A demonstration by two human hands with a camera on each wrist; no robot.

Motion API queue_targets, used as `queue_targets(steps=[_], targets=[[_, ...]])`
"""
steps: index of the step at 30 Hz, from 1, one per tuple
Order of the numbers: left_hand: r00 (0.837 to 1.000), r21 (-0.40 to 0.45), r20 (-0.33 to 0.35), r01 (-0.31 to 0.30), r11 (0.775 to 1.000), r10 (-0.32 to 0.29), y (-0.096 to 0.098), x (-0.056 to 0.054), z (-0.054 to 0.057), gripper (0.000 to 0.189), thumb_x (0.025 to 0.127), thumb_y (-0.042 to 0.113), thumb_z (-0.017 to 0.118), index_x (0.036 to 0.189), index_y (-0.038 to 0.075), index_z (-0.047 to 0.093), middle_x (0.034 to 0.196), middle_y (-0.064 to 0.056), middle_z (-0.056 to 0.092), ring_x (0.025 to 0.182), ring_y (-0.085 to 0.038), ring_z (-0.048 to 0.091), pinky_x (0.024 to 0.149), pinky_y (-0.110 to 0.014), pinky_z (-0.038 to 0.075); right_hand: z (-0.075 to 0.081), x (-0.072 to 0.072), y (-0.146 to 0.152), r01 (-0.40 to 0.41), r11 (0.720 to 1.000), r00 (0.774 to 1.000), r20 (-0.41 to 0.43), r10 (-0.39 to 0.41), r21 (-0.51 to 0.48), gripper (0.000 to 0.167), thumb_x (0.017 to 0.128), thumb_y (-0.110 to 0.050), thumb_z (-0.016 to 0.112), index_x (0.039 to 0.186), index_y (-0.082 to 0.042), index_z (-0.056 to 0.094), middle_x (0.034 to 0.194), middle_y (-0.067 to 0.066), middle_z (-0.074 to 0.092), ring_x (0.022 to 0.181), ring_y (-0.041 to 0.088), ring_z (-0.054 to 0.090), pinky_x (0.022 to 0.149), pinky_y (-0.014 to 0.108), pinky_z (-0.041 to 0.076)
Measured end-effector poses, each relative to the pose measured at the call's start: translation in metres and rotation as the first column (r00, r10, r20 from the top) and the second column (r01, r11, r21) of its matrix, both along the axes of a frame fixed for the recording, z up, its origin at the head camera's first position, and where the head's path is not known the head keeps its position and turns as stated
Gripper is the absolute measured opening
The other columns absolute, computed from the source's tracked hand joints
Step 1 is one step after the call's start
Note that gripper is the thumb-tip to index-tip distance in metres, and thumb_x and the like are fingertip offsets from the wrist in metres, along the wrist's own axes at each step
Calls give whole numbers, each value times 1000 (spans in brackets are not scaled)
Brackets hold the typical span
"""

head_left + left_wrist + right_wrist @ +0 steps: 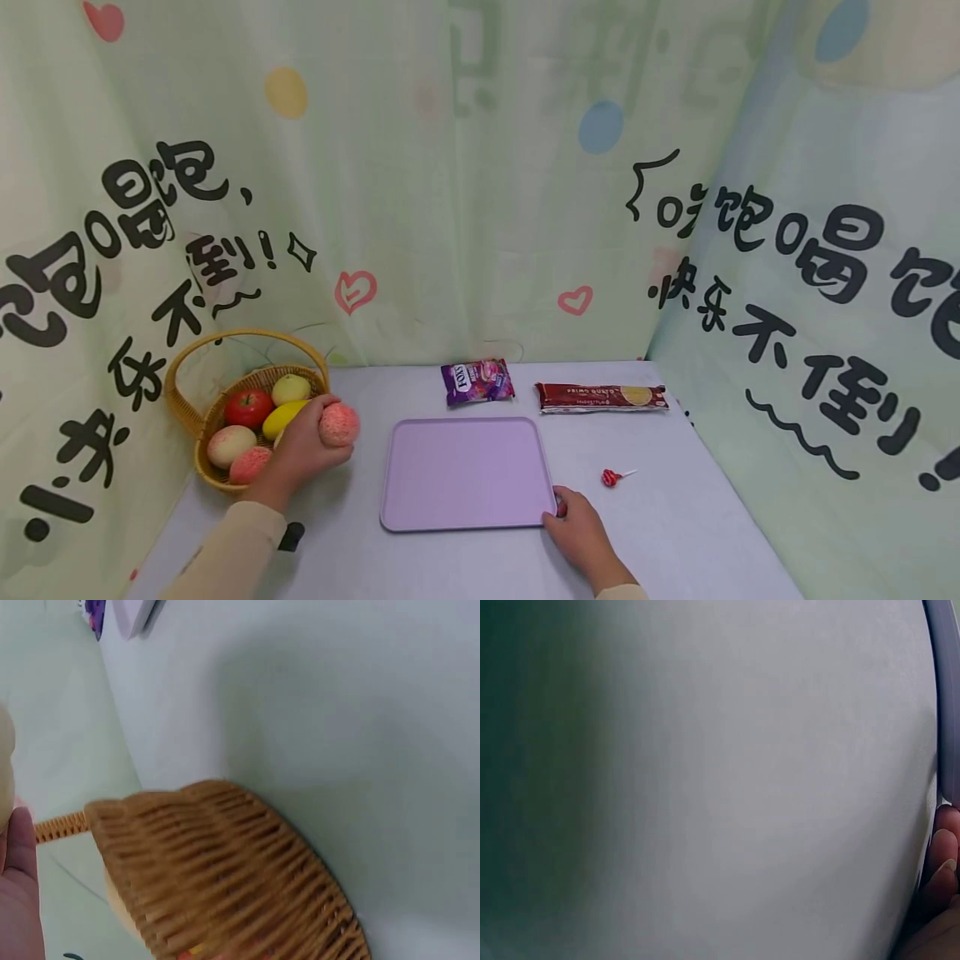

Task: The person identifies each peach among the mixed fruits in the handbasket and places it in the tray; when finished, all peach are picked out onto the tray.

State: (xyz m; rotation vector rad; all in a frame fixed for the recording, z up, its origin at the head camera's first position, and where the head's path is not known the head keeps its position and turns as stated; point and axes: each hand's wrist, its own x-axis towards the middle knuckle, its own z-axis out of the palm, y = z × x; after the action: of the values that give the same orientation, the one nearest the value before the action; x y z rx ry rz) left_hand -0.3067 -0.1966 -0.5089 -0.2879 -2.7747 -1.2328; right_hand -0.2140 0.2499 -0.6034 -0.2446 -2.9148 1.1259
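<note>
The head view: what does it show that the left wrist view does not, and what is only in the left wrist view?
Only the head view: the right hand at a near corner of the lilac tray, the lollipop and the dark red packet.
Only the left wrist view: a pale side of the held round fruit.
Both: the left hand, the wicker basket, the purple packet and the tray, these last two just partly in the wrist view.

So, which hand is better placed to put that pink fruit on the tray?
The left hand, I'd say: it grips the pink fruit beside the basket, with only bare table between it and the tray. The right hand holds the tray's near right corner.
</note>
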Motion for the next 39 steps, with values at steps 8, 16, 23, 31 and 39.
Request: queue_targets(steps=[8, 16, 23, 31, 39], targets=[[998, -5, -28, 47, 999, -47, 17, -1, -14, 82, 78, 22, 91, 145, 7, 46, 142, -18, 54, 128, -37, 53, 108, -60, 47, -1, 0, 0, 5, 1000, 1000, 7, -5, -20, 54, 86, -13, 75, 133, 10, 59, 85, 3, 55, 79, 17, 49, 69, 32, 42], [997, -48, -40, 64, 997, -66, 36, 0, -20, 78, 79, 23, 90, 144, 10, 51, 143, -16, 52, 129, -35, 54, 109, -58, 48, -1, 0, 0, 2, 999, 1000, -12, -2, -41, 54, 86, -13, 76, 132, 10, 59, 84, 3, 54, 78, 17, 48, 68, 30, 41], [997, -9, 36, 70, 997, -70, 52, -2, -27, 78, 78, 20, 90, 145, 13, 51, 145, -12, 56, 130, -32, 56, 110, -55, 47, 0, 0, 1, 0, 999, 1000, 7, 1, -42, 55, 86, -13, 76, 133, 11, 59, 85, 4, 54, 79, 17, 49, 68, 31, 41], [997, -15, 31, 64, 998, -64, 69, -8, -36, 77, 77, 19, 91, 145, 13, 56, 138, -14, 51, 119, -29, 58, 104, -52, 53, -2, -1, 3, 7, 999, 1000, 13, -6, -36, 55, 86, -13, 76, 133, 10, 59, 84, 3, 55, 79, 17, 50, 69, 31, 43], [997, -26, 11, 82, 996, -82, 83, -18, -42, 75, 75, 21, 92, 142, 12, 60, 131, -11, 59, 113, -26, 61, 101, -51, 55, -4, -2, 3, 4, 999, 1000, 10, -3, -37, 53, 86, -13, 76, 132, 9, 60, 83, 3, 55, 78, 17, 50, 68, 32, 42]])
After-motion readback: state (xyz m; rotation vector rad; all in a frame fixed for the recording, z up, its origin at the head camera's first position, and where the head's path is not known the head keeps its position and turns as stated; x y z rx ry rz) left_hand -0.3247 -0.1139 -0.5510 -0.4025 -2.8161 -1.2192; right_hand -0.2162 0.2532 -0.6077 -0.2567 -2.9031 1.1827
